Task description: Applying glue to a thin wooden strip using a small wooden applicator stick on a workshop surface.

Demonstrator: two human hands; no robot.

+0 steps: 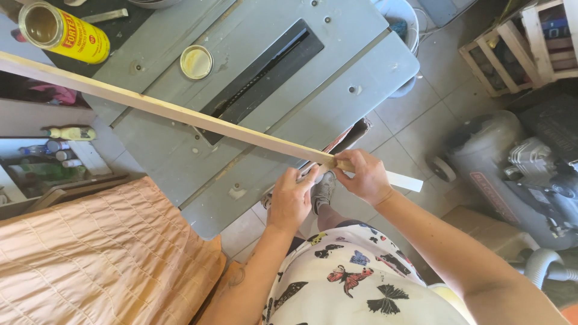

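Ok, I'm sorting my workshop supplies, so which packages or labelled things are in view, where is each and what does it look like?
Open can: top left, on its side, cylinder with yellow label and red lettering.
Can lid: flat on the grey saw table, round, pale yellow inside.
Small bottle: on its side, left edge, cream with green cap.
Compressor tank: right, on the floor, grey with a red label.

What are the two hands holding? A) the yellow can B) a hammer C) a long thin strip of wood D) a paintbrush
C: the left hand and right hand both grip the long thin strip of wood, which stretches across the grey saw table.
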